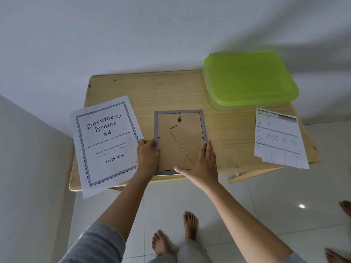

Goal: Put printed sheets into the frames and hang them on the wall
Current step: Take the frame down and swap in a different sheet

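Frame (190, 111) face-down on table (171, 88), between left grip (148, 154), clamped on its left edge, and right grip (204, 164), flat and unclenched on the backing (167, 130). Best: steady frame, release clips (158, 137) first.

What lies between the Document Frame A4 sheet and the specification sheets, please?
Head view: the grey frame, back up, left hand gripping it, right hand flat on it.

A pale wooden bench (171, 92) stands against a plain white wall (133, 35). On its far right corner sits a clear plastic box (248, 76) with a bright green lid, closed. The floor (266, 196) is glossy white tile. Someone's bare feet (345, 206) show at the near right edge.
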